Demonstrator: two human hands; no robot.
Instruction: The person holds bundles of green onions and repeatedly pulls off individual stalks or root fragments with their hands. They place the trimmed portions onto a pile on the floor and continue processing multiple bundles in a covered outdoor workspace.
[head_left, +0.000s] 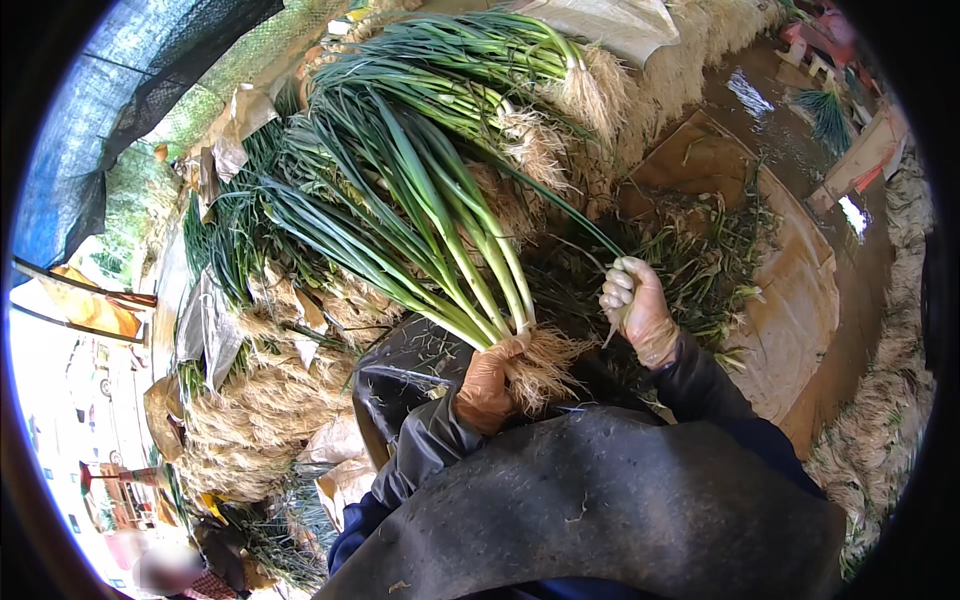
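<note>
My left hand (490, 384), in a thin pale glove, is shut around the root end of a bunch of green onions (457, 262). Its bushy roots (541, 367) stick out on the right, and the long green leaves reach to the upper left. To the right, my right hand (637, 309), gloved too, is closed on a long green leaf (574, 211) that runs up and left towards the piled onions. What its fist hides cannot be seen. A dark apron (600, 510) covers my lap below both hands.
More green onions (450, 60) lie heaped ahead. Rooted bundles (247, 435) are stacked at the left. Leaf scraps (720, 255) cover part of a brown sheet (795, 300) at the right, beside wet ground (757, 82). Another person (169, 570) is at the lower left.
</note>
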